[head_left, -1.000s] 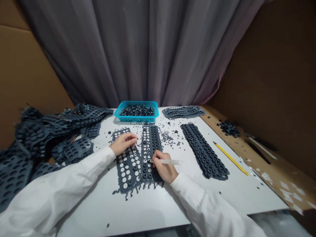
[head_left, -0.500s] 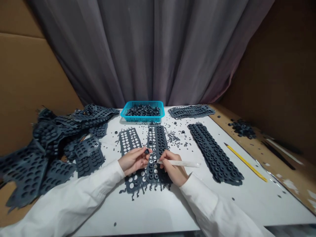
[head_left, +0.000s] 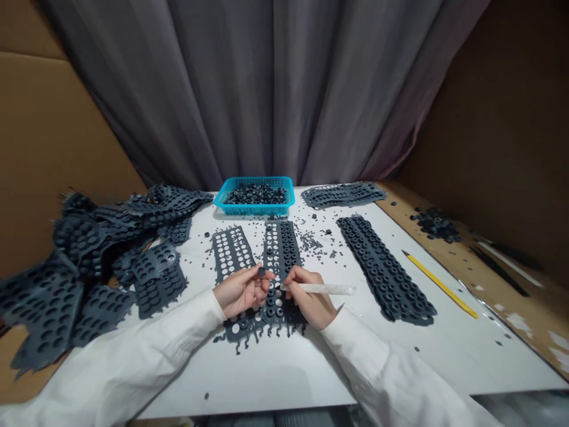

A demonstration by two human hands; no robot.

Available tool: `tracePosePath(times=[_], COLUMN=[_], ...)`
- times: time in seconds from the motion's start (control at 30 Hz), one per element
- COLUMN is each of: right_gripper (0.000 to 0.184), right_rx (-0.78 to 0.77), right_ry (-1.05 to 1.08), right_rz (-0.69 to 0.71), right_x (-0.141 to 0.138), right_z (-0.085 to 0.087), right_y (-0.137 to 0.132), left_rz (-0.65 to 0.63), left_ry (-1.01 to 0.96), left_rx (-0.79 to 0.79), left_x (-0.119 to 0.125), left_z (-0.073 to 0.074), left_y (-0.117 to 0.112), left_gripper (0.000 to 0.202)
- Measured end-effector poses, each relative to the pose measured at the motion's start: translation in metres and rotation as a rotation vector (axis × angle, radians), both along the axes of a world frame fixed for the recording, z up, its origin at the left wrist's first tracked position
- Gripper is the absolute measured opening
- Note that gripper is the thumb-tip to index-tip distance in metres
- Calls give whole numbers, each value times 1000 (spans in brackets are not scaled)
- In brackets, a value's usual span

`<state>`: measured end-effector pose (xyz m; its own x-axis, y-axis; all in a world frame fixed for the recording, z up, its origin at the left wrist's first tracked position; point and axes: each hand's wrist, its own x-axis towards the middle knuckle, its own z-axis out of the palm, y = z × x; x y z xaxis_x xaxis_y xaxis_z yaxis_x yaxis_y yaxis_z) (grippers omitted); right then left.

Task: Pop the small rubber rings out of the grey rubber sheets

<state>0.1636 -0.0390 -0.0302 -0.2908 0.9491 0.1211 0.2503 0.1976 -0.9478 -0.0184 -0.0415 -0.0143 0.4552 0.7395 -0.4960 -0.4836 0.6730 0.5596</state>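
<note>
Pinched between the thumb and forefinger of my left hand (head_left: 242, 290) is a small black rubber ring (head_left: 262, 271). My right hand (head_left: 310, 296) is closed round a white pen-like tool (head_left: 329, 289), its tip pointing left toward the other hand. Beneath both hands lies a dark rubber sheet (head_left: 288, 243) with round holes on its left side and raised rings on its right. Another perforated sheet (head_left: 226, 249) lies under my left hand, largely punched through. My fingers hide parts of both sheets.
A blue basket (head_left: 254, 209) full of small black pieces stands at the back. Rubber sheets pile up on the left (head_left: 84, 249); a ringed sheet (head_left: 386, 273) and a yellow utility knife (head_left: 440, 283) lie on the right. Tiny black discs (head_left: 311, 242) are scattered mid-table.
My left hand has turned the black ring slightly and moved it a little up and left. The right hand with the white tool has barely shifted. The whole view has moved slightly.
</note>
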Motion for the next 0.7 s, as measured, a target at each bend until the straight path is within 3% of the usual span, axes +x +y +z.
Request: tracePosePath(times=[0.13, 0.23, 0.33, 0.43, 0.5, 0.6, 0.7], right_gripper=[13, 14, 14, 14, 15, 15, 15], right_rx=[7, 6, 7, 19, 31, 52, 74], right_ry=[-24, -51, -72, -95, -113, -138, -158], right_rz=[-8, -11, 0, 20, 32, 54, 70], right_x=[0, -1, -1, -2, -2, -2, -2], right_z=[-2, -2, -1, -2, -2, -2, -2], right_y=[1, 1, 1, 0, 0, -1, -1], left_rz=[29, 39, -91, -341, -538, -780, -886], left_ry=[26, 180, 585, 1037, 1147, 1199, 1247], left_rx=[-26, 81, 442, 1038, 1351, 1514, 1581], left_x=[-5, -8, -10, -11, -10, -6, -3], left_z=[0, 0, 3, 8, 11, 13, 15], left_y=[5, 10, 14, 18, 21, 27, 33], left_gripper=[23, 10, 10, 17, 22, 22, 20])
